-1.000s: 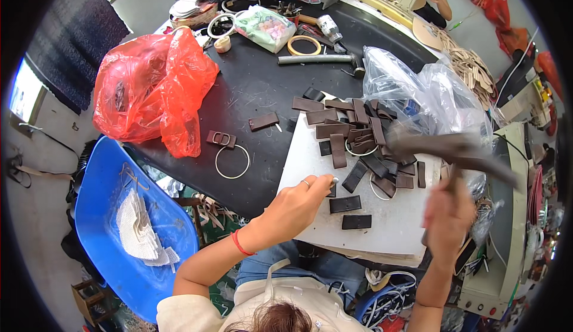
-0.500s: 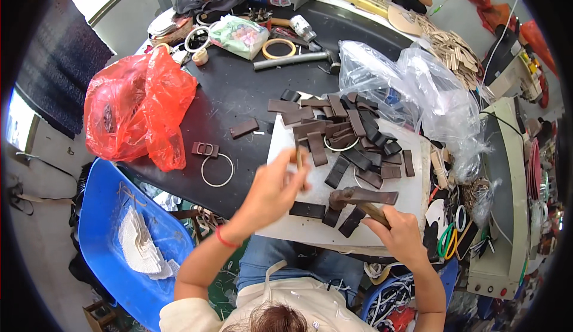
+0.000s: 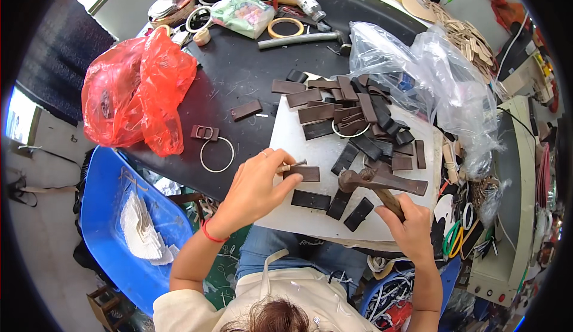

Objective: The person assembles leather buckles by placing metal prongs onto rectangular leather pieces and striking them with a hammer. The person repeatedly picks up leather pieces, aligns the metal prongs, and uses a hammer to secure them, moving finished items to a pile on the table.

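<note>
Between the thumb and fingers of my left hand [image 3: 259,183] is a slim metal punch [image 3: 292,166], tilted nearly flat. Just under it a brown leather strip [image 3: 309,174] lies on the white board [image 3: 280,132], its left end hidden by my hand. My right hand [image 3: 410,227] grips the wooden handle of a hammer [image 3: 391,183], whose dark head hovers above the board's right side. Close to the hammer lie a few black leather strips [image 3: 359,214]. Farther back, several brown and black strips [image 3: 322,112] are heaped around a pale ring [image 3: 350,130].
Left of the board lie a loose strip [image 3: 246,110], a buckled piece [image 3: 205,132] and a ring [image 3: 218,155]. A red plastic bag [image 3: 140,93] sits beyond them, above a blue tub [image 3: 98,212]. Clear plastic bags [image 3: 412,75] border the heap. A metal bar [image 3: 297,40] lies at the back.
A brown strip from the heap's near edge now lies flat and crosswise by my left hand. The punch has tipped from upright to nearly flat. The hammer has shifted slightly right.
</note>
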The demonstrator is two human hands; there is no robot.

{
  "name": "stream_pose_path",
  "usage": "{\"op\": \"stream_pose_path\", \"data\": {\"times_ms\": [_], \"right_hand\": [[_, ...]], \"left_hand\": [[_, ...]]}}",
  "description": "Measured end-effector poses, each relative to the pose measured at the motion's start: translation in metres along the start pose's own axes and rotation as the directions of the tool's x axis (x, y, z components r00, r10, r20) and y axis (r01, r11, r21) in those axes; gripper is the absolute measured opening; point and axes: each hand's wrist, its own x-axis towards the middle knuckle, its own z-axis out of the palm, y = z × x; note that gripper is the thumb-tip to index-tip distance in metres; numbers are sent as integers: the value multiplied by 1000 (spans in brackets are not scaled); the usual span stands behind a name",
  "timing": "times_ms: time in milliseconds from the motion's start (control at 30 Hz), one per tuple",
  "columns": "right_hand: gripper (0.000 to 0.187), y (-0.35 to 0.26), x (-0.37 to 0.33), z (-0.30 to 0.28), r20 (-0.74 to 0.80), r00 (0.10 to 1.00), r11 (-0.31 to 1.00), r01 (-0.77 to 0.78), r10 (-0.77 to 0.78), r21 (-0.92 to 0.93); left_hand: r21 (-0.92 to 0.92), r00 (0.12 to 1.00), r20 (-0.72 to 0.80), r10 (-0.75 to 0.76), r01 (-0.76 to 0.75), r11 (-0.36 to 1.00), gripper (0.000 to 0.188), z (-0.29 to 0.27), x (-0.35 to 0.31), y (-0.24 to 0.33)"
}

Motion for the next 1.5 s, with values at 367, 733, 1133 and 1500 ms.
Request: {"op": "stream_pose_path", "data": {"times_ms": [367, 733, 1133, 1500], "right_hand": [[34, -15, 18, 26, 78, 956, 938, 291, -282, -189], [33, -19, 18, 27, 125, 969, 959, 232, -212, -166], [23, -23, 20, 16, 85, 993, 995, 85, -80, -49], [31, -54, 58, -4, -52, 844, 815, 497, -534, -296]], "left_hand": [[-688, 972, -168, -165, 4, 726, 15, 18, -15, 6], [-685, 966, -155, -205, 44, 727, 16, 32, -14, -8], [-384, 956, -293, -32, -86, 919, 9, 34, -12, -9], [67, 964, -212, 163, -152, 986, 20, 34, -11, 2]]}}
